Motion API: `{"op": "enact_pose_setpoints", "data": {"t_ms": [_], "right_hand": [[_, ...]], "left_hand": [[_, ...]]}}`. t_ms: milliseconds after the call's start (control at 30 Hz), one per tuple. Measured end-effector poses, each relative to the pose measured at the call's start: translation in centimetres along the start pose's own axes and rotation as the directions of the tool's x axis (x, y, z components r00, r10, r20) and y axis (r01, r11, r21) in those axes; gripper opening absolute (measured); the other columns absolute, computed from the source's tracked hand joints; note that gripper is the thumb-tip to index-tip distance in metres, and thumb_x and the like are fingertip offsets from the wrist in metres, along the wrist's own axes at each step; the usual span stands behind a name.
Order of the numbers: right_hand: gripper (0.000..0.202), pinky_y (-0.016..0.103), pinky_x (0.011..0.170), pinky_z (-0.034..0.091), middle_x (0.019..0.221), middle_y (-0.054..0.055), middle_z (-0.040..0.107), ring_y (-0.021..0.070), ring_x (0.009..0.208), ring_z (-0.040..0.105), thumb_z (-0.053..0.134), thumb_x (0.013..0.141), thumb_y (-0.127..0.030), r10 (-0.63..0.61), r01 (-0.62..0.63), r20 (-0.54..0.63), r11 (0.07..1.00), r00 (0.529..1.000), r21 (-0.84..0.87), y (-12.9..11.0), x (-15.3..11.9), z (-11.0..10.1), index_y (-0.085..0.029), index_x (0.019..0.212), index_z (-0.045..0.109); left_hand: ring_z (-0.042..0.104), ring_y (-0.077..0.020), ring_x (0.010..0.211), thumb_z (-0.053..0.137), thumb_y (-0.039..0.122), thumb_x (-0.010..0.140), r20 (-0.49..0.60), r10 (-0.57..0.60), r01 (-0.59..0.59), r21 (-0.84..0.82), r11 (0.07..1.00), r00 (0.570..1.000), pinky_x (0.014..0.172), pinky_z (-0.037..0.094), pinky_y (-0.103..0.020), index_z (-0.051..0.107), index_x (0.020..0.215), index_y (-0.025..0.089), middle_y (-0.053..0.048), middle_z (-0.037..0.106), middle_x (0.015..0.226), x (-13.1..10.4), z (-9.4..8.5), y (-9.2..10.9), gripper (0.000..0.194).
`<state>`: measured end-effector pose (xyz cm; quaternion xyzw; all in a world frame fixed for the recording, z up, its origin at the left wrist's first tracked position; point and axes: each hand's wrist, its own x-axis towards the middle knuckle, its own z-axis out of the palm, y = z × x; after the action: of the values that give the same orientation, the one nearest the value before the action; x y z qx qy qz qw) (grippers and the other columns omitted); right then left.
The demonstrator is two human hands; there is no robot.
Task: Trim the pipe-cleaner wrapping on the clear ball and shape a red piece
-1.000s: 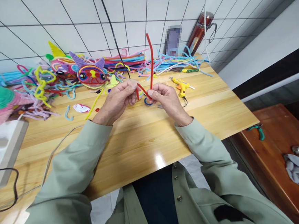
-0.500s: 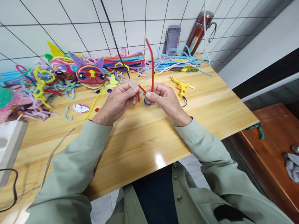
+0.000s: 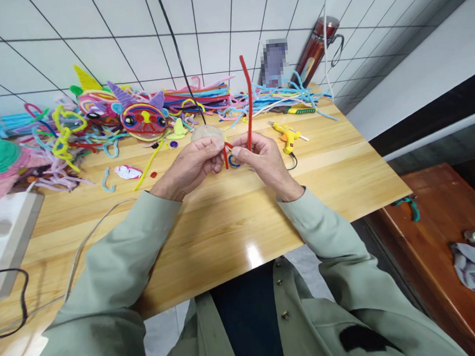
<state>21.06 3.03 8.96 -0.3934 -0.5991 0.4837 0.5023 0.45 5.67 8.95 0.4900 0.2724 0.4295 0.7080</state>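
A red pipe cleaner (image 3: pixel 249 100) is bent between my two hands, its long part standing up and a short end pointing down. My left hand (image 3: pixel 197 162) pinches it near the short end. My right hand (image 3: pixel 260 157) grips it at the foot of the long part. The fingertips of both hands almost meet. Just behind my left hand lies a round translucent disc (image 3: pixel 206 131). A blue ring (image 3: pixel 233 161) shows between the hands, partly hidden by my right fingers.
A yellow glue gun (image 3: pixel 289 136) lies right of my hands. Decorated faces (image 3: pixel 145 121) and heaped pipe cleaners line the back. A power strip (image 3: pixel 14 234) stands left, a red flask (image 3: pixel 317 51) leans at the back right. The wooden table (image 3: pixel 225 228) ends near my body.
The red pipe cleaner has shifted slightly right with its bent part, and its gap between my hands is smaller. My left hand has moved a little right, uncovering more of the disc.
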Motion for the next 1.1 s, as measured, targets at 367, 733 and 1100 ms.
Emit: {"op": "enact_pose_setpoints", "data": {"t_ms": [367, 733, 1100], "right_hand": [[0.048, 0.033, 0.075, 0.054, 0.087, 0.001, 0.07, 0.0181, 0.079, 0.059, 0.083, 0.095, -0.072, -0.111, 0.11, 0.006, 0.972, 0.994, -0.208, -0.8, 0.0, -0.5, -0.025, 0.093, 0.075], [0.029, 0.038, 0.086, 0.058, 0.09, 0.002, 0.07, 0.0215, 0.088, 0.063, 0.083, 0.098, -0.054, -0.189, 0.181, 0.003, 0.938, 0.982, -0.296, -0.4, 0.2, -1.0, -0.026, 0.096, 0.081], [0.032, 0.041, 0.089, 0.059, 0.091, 0.003, 0.078, 0.023, 0.09, 0.068, 0.085, 0.096, -0.059, -0.225, 0.207, -0.041, 0.943, 0.973, -0.259, -0.3, 0.0, -0.2, -0.027, 0.092, 0.085]], "left_hand": [[0.055, -0.0091, 0.054, 0.107, 0.042, 0.081, 0.087, -0.115, 0.12, -0.06, 0.991, 0.99, 0.05, 0.047, -0.021, 0.075, 0.071, 0.016, -0.002, 0.063, 0.066, -0.2, -0.4, 0.5, 0.042], [0.057, -0.0084, 0.054, 0.107, 0.037, 0.082, 0.064, -0.166, 0.171, -0.093, 0.981, 0.984, 0.051, 0.049, -0.018, 0.077, 0.076, 0.015, -0.001, 0.063, 0.068, -0.2, -0.5, 0.1, 0.038], [0.051, -0.0041, 0.052, 0.115, 0.037, 0.073, 0.03, -0.13, 0.133, -0.198, 0.971, 0.991, 0.05, 0.045, -0.014, 0.078, 0.079, 0.012, 0.003, 0.061, 0.063, -0.4, 1.0, 0.0, 0.046]]}}
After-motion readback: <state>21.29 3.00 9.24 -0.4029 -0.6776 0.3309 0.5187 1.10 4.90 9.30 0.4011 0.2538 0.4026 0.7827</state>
